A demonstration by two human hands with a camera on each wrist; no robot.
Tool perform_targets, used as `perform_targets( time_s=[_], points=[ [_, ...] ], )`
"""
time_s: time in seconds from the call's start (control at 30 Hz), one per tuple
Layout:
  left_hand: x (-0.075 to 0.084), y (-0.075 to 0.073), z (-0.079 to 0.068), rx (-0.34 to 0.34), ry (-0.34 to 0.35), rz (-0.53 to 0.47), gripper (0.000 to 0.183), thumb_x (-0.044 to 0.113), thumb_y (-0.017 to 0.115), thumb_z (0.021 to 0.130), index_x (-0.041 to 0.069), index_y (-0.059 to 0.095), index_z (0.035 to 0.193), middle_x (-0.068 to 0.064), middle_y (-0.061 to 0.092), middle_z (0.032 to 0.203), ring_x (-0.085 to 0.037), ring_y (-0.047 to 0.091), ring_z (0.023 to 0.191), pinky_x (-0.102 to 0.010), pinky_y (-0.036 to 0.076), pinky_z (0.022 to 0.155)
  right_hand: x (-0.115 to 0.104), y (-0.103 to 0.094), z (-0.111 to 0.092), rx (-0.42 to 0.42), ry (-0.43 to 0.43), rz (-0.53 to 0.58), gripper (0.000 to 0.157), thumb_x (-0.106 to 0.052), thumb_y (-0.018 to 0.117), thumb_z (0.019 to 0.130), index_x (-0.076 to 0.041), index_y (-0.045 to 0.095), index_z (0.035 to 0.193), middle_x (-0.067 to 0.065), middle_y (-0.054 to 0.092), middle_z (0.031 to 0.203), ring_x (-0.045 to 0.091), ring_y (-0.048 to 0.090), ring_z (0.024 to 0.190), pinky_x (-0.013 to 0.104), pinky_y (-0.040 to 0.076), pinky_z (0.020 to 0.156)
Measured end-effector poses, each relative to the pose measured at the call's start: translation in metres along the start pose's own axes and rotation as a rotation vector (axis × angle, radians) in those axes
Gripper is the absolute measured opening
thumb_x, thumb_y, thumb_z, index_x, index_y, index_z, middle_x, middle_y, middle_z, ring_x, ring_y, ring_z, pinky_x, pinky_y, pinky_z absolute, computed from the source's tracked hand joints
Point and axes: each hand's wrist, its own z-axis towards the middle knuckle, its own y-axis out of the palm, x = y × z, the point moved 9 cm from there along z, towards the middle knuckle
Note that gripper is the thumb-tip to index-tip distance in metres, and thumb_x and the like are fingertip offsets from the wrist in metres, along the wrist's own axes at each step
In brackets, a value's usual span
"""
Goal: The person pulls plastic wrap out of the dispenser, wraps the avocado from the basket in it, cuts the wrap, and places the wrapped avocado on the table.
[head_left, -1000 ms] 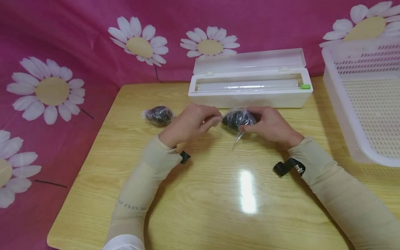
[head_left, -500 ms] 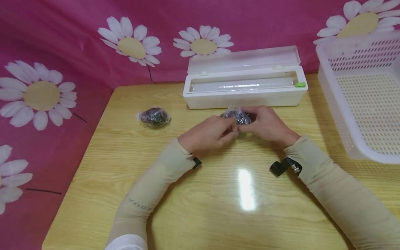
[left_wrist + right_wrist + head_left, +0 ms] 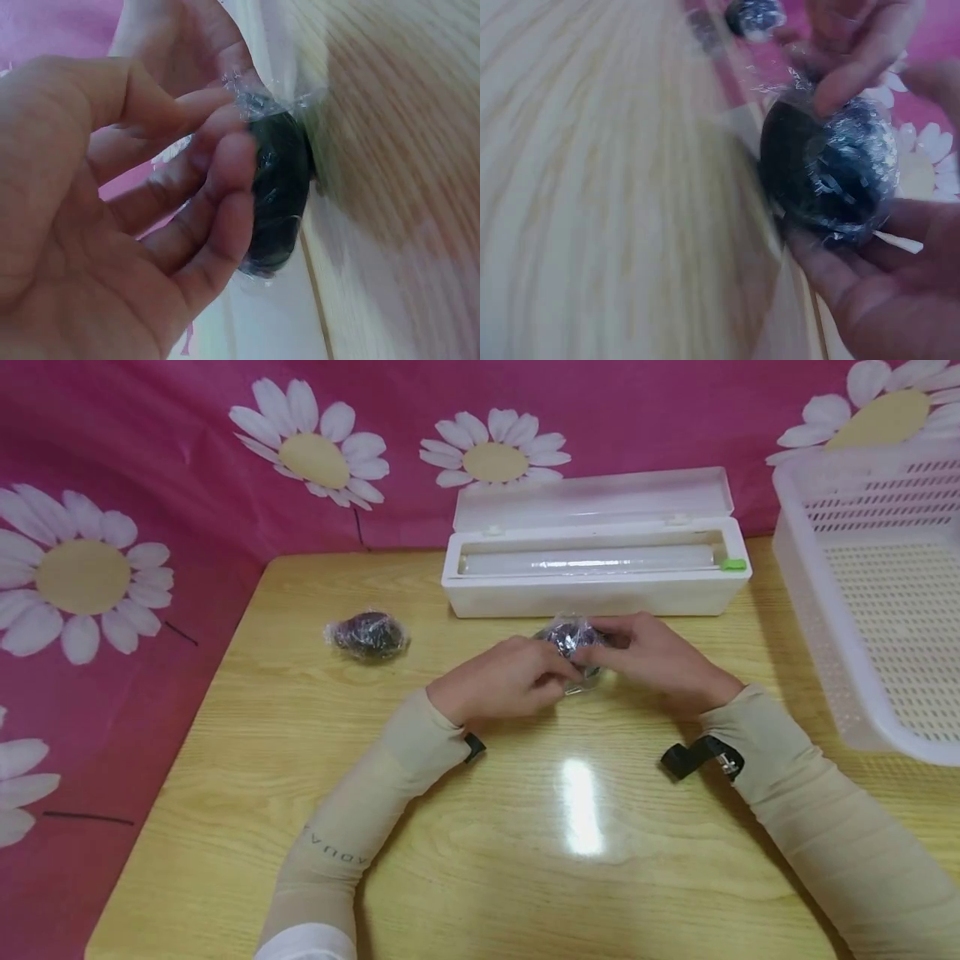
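Observation:
A dark avocado (image 3: 566,633) wrapped in clear cling film is held just in front of the white box. My right hand (image 3: 660,662) grips it from the right, with fingers behind and thumb in front. From the left, my left hand (image 3: 517,678) pinches the film at its near side, fingers curled. In the left wrist view the avocado (image 3: 279,191) looks dark green, with loose film (image 3: 255,94) gathered at one end. The right wrist view shows film creased over the avocado (image 3: 817,165). Another wrapped dark avocado (image 3: 371,635) lies on the table at left.
A white cling film box (image 3: 592,597) stands at the back, lid (image 3: 592,500) up, with a film roll (image 3: 588,560) inside and a green slider (image 3: 733,565). A white plastic basket (image 3: 840,652) is at right. Behind the wooden table (image 3: 480,843) hangs a pink flowered cloth (image 3: 187,435).
My left hand has moved right from the avocado's left end to its near side. My right hand keeps hold of it. A pointed film end that hung in front is folded in closer.

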Motion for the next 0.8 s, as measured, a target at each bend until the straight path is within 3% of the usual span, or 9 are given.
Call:
perform_targets(
  time_s=[0.13,0.27,0.33,0.43,0.5,0.57,0.67,0.8],
  points=[
    [0.003,0.002,-0.001,-0.016,0.023,0.058,0.031,0.012,0.054,0.099,0.011,0.076,0.121,-0.005,0.071,0.110,-0.014,0.055,0.090,-0.026,0.046,0.081,0.000,0.000,0.000,-0.020,-0.040,-0.038,0.061,-0.042,0.074,0.095,-0.022,0.056,0.150,0.004,0.067,0.139,0.018,0.062,0.117,0.021,0.048,0.093],
    [0.003,0.000,-0.004,-0.012,0.037,0.028,0.031,0.014,0.056,0.100,0.012,0.075,0.125,-0.002,0.071,0.115,-0.012,0.056,0.092,-0.024,0.047,0.081,0.001,-0.001,0.000,-0.010,-0.059,-0.069,0.058,-0.036,0.076,0.094,-0.023,0.057,0.148,0.003,0.068,0.137,0.017,0.062,0.115,0.019,0.048,0.092],
    [0.001,-0.008,-0.006,0.042,0.034,0.009,0.027,0.017,0.059,0.101,0.013,0.076,0.122,-0.001,0.071,0.114,-0.012,0.058,0.092,-0.024,0.049,0.081,0.000,-0.001,0.001,0.008,-0.075,-0.099,0.057,-0.035,0.077,0.094,-0.024,0.059,0.146,0.003,0.070,0.132,0.017,0.062,0.111,0.020,0.048,0.091],
    [-0.004,-0.022,-0.006,0.179,0.005,0.024,0.030,0.028,0.068,0.100,0.015,0.072,0.127,-0.001,0.067,0.119,-0.014,0.058,0.101,-0.026,0.051,0.089,-0.003,-0.001,0.002,0.041,-0.099,-0.135,0.054,-0.034,0.078,0.092,-0.024,0.063,0.143,0.002,0.073,0.124,0.017,0.061,0.106,0.023,0.048,0.089],
    [-0.008,-0.026,-0.004,0.244,-0.015,0.075,0.050,0.038,0.077,0.094,0.016,0.063,0.136,-0.004,0.061,0.127,-0.017,0.055,0.114,-0.029,0.050,0.100,-0.003,-0.002,0.002,0.061,-0.111,-0.143,0.052,-0.033,0.079,0.092,-0.024,0.065,0.141,0.004,0.073,0.121,0.018,0.060,0.105,0.027,0.048,0.090],
    [-0.011,-0.024,0.000,0.257,-0.026,0.126,0.074,0.045,0.083,0.086,0.016,0.052,0.147,-0.006,0.055,0.135,-0.019,0.050,0.123,-0.032,0.046,0.109,-0.004,-0.003,0.001,0.075,-0.121,-0.146,0.051,-0.031,0.079,0.091,-0.022,0.066,0.140,0.006,0.071,0.120,0.020,0.058,0.106,0.032,0.047,0.091],
    [-0.014,-0.017,0.005,0.227,-0.044,0.170,0.086,0.037,0.087,0.084,0.015,0.041,0.154,-0.008,0.049,0.143,-0.020,0.049,0.129,-0.033,0.045,0.115,-0.005,-0.002,0.001,0.080,-0.130,-0.133,0.049,-0.027,0.078,0.092,-0.017,0.067,0.138,0.010,0.068,0.121,0.023,0.057,0.109,0.035,0.047,0.091],
    [-0.020,-0.015,0.007,0.217,-0.112,0.164,0.080,0.018,0.081,0.089,0.014,0.037,0.155,-0.007,0.048,0.151,-0.018,0.053,0.134,-0.031,0.045,0.118,-0.008,-0.002,0.000,0.086,-0.122,-0.137,0.058,-0.028,0.076,0.093,-0.012,0.059,0.146,0.013,0.068,0.124,0.025,0.061,0.109,0.034,0.051,0.088]
  ],
)
